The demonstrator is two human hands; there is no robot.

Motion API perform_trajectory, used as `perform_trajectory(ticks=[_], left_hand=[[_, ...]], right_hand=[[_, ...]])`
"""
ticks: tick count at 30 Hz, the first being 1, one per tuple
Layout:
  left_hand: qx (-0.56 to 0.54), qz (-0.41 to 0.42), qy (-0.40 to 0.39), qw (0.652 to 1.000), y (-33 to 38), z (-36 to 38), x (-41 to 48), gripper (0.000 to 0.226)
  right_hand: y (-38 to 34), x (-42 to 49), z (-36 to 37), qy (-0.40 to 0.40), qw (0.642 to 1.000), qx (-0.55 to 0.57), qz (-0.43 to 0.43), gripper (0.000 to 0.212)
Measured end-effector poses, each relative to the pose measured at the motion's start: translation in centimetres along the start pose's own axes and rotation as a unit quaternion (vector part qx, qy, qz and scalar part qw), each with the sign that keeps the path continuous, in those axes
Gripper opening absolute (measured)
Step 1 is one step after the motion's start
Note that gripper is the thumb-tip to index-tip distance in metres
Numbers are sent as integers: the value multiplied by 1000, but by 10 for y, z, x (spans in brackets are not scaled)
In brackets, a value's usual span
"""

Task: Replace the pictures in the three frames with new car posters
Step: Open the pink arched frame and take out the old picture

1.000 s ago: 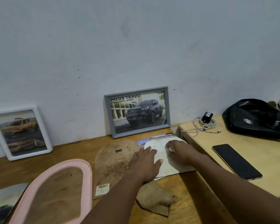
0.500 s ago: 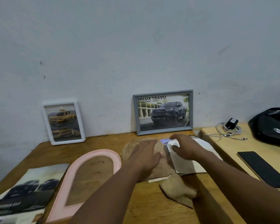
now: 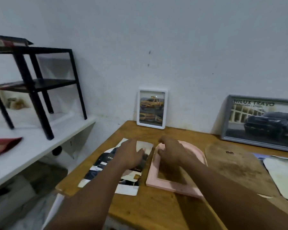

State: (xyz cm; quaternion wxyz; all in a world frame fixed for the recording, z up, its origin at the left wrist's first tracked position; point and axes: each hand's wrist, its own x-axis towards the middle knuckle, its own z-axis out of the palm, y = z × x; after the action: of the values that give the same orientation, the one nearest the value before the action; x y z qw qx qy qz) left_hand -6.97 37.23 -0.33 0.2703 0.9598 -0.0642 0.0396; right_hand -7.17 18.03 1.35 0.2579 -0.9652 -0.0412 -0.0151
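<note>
A dark car poster (image 3: 96, 170) lies on the wooden table near its left edge. My left hand (image 3: 130, 153) rests flat on the poster's upper part with fingers spread. Right beside it lies the pink arched frame (image 3: 158, 181), face down and without a picture. My right hand (image 3: 171, 151) hovers over the frame's top left, fingers loosely curled, holding nothing that I can see. A white frame (image 3: 151, 108) with a yellow car picture and a grey frame (image 3: 263, 122) with a dark pickup picture lean on the wall.
A brown arched backing board (image 3: 236, 165) lies right of the pink frame, with a pale sheet of paper (image 3: 283, 176) beyond it. A white shelf (image 3: 40, 143) carrying a black metal rack (image 3: 35, 83) stands left of the table, across a gap.
The view has swung left. Both hands left the backing board and the pale sheet and moved left, the left one onto the car poster, the right one over the pink frame.
</note>
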Motion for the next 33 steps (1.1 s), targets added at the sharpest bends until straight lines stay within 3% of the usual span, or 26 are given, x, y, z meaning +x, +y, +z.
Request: perform_trajectory(ticks=[5,8,13,17,22,33], left_hand=[[4,-56,14,998,-67,-8,-8,64],[37,-49,23,998,-85,-2,-9,60],[101,-48,74,991,-86,13,-9,56],[111,-113,121,980,-80,17,-4,54],[106,-177,125,971,-76,18,1,55],[99,-227,137,959,-74,17,-1,58]], right_hand=[[-24,18,41,-27,999,-47,-8,57],[-27,22,53,-6,996,-87,-7,59],[-32,23,57,26,994,-102,-13,51],[-46,18,60,29,993,-112,-25,40],[-63,8,66,-8,993,-118,-10,45],[-86,7,68,-63,991,69,95,38]])
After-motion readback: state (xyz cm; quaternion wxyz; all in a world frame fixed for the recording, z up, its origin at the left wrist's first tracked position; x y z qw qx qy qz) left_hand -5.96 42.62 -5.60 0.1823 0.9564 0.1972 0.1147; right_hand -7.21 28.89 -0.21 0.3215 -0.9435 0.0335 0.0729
